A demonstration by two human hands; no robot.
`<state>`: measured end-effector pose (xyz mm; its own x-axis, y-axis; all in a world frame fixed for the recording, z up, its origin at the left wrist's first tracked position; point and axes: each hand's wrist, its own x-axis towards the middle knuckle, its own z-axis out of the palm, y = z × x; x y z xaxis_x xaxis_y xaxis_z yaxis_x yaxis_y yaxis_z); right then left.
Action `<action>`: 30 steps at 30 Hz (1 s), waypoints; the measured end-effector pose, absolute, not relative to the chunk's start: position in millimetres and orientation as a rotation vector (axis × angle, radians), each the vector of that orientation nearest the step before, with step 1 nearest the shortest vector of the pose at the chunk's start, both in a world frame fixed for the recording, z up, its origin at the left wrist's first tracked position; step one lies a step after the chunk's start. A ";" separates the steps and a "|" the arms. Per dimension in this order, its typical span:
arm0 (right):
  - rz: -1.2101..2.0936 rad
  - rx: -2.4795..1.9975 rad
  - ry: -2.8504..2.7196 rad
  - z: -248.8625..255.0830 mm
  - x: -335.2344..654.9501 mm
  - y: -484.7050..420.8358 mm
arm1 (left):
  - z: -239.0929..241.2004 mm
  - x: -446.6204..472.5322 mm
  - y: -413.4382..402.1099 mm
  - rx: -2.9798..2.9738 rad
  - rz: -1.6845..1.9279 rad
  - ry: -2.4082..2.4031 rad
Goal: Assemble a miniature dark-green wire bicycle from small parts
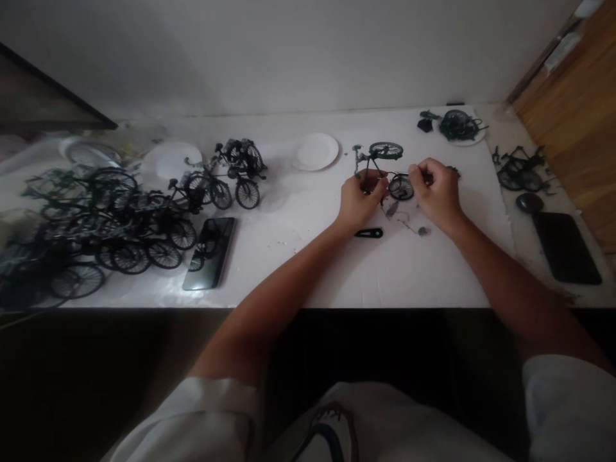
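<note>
A dark miniature bicycle (370,160) lies tilted on the white table, one wheel away from me and the other close to my hands. My left hand (362,197) is closed around part of its frame. On the other side of the near wheel (401,187), my right hand (437,192) has thumb and fingers pinched together; what they hold is too small and dim to make out. Just below the hands lie small thin loose parts (408,224). A black flat tool (369,233) rests beside my left wrist.
Many finished-looking miniature bicycles (163,252) crowd the left side, beside a phone (209,253). A white plate (315,152) sits at the back. Bicycle parts (457,125) fill another plate at back right. Farther right are a green bicycle frame (520,168) and a black phone (566,248).
</note>
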<state>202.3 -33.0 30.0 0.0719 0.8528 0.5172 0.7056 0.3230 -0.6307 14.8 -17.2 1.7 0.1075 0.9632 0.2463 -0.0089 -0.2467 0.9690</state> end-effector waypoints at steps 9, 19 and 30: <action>0.159 -1.494 -1.649 30.2 204.4 -32.1 | 6.2 14.0 -13.8 1.195 1.198 0.983; 0.194 -1.440 -1.701 27.2 211.8 -24.9 | 6.9 13.0 -14.1 1.198 1.196 1.009; 0.224 -1.339 -1.816 23.9 213.9 -22.5 | 0.7 12.5 -10.3 1.251 1.233 0.986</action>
<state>213.9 -22.5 23.9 -0.0686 0.8522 0.5187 0.7008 0.4112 -0.5829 12.5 -10.3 0.7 0.1224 0.9873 0.1011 -0.1184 -0.0866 0.9892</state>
